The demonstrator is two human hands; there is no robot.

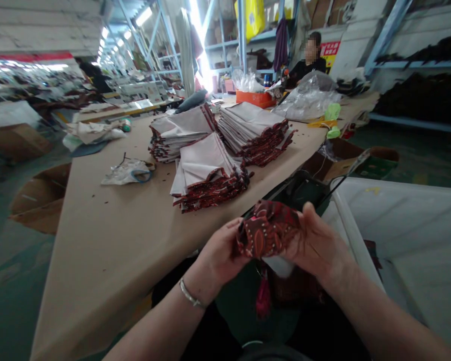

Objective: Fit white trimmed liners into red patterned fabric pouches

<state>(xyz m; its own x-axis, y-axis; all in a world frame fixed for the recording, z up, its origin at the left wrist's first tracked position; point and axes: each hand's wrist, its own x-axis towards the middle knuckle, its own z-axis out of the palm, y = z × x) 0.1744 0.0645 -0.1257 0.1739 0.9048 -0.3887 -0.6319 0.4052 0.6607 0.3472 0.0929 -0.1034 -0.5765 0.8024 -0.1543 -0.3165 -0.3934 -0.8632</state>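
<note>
A reddish-brown studded piece (270,233) is lying between both hands, just below and right of the frame's centre, its long axis running roughly left to right. The left hand (220,253) is gripping its left end; the right hand (319,245) is touching its right end, thumb raised, though blur is hiding whether those fingers are closing. A pink tassel (263,297) is hanging downward below.

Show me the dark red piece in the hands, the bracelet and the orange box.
Dark red piece (266,234): head view, its patterned front.
Bracelet (188,295): head view, its band.
Orange box (253,99): head view, its side wall.
</note>
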